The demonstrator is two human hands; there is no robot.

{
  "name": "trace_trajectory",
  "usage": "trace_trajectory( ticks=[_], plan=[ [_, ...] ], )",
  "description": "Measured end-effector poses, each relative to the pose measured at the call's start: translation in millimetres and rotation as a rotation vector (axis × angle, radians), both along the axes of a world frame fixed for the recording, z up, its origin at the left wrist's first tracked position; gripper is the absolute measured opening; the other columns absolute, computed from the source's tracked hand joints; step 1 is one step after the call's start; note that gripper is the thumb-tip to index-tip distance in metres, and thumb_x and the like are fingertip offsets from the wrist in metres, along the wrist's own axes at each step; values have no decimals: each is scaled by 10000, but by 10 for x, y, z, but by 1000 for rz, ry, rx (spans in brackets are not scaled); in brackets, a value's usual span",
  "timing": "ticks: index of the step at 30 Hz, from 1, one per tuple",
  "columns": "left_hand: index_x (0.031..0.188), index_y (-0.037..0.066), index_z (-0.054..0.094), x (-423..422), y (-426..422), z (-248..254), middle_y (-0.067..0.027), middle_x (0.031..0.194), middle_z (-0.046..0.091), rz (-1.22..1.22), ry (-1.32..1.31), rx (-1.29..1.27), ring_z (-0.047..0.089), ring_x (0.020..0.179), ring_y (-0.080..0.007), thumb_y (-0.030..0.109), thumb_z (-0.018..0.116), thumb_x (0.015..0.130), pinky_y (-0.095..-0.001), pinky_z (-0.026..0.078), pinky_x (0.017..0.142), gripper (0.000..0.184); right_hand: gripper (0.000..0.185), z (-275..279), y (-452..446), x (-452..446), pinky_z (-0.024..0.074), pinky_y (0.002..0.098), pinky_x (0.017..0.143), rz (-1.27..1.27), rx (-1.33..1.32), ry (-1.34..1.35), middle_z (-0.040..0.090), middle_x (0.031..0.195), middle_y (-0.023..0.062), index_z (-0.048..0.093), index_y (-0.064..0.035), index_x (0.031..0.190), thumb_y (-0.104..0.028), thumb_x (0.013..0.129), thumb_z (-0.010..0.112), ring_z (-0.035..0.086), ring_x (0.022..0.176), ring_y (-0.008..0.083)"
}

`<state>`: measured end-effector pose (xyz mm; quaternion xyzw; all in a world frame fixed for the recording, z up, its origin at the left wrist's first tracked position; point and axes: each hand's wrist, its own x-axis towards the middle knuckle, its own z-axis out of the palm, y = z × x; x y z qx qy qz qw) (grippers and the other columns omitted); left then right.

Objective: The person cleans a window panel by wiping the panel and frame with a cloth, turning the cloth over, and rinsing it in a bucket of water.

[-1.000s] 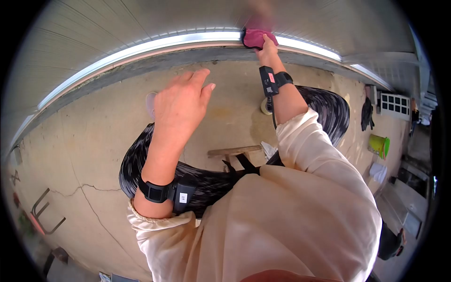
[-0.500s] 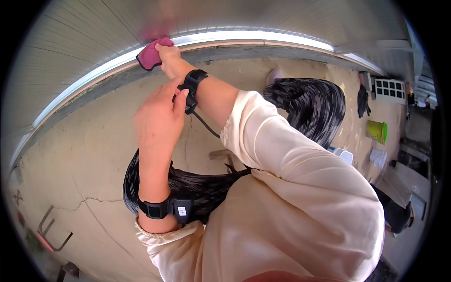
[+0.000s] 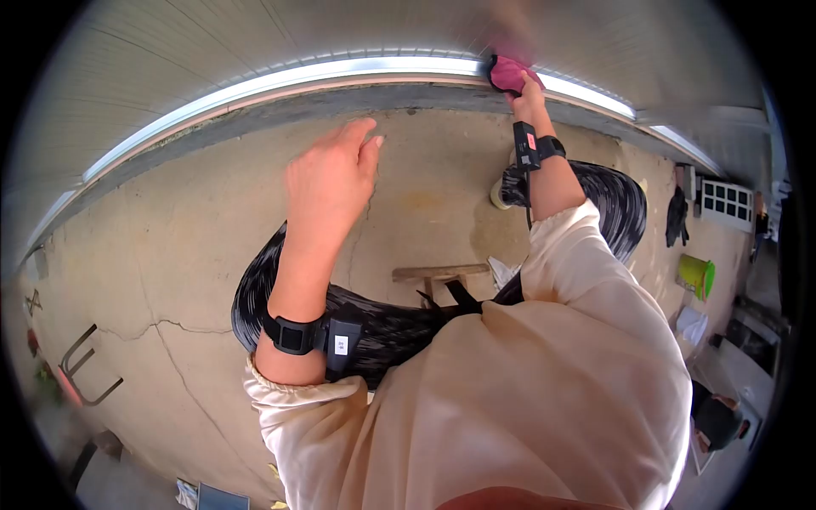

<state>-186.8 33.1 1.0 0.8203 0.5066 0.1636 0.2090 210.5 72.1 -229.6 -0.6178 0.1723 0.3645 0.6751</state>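
My right hand [image 3: 530,104] grips a pink cloth with a dark edge [image 3: 510,75]. The cloth lies against the bottom of a shiny grey ribbed panel [image 3: 357,30], at its bright lower rail [image 3: 382,66]. A black band with a small box [image 3: 529,146] is strapped to my right wrist, with a cable running from it. My left hand [image 3: 327,174] hangs over the concrete floor, apart from the panel. Its fingers are loosely bent, the thumb stands a little off them, and nothing shows in the hand. Another black strapped box [image 3: 344,340] sits on my left forearm.
Below my chest stands a low wooden stool [image 3: 438,272]. To the right are a green bucket [image 3: 697,276], a white crate with square openings [image 3: 727,204] and a dark glove [image 3: 677,217]. A person [image 3: 718,422] is at the lower right. A metal frame [image 3: 85,374] lies left.
My right hand has slid the pink cloth to the right along the panel's bottom. My left hand, earlier at the right wrist's band, is now away from it.
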Motion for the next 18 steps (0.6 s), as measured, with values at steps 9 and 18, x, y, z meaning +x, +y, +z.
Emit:
trace_trajectory(
  ticks=[9, 18],
  plan=[
    [1050, 149, 627, -28, 142, 224, -74, 825, 658, 126, -41, 57, 627, 729, -229, 266, 552, 847, -334, 477, 649, 246, 486, 179, 74, -649, 467, 437, 773, 141, -66, -315, 566, 1082, 141, 508, -19, 1155, -232, 764, 705, 568, 941, 270],
    [1092, 185, 620, 240, 222, 135, -52, 890, 671, 150, 102, -62, 638, 753, -176, 296, 564, 853, -299, 472, 675, 269, 412, 360, 369, -1559, 448, 359, 842, 388, -184, -361, 623, 1015, 188, 609, -17, 1029, -270, 720, 710, 587, 978, 317]
  ],
)
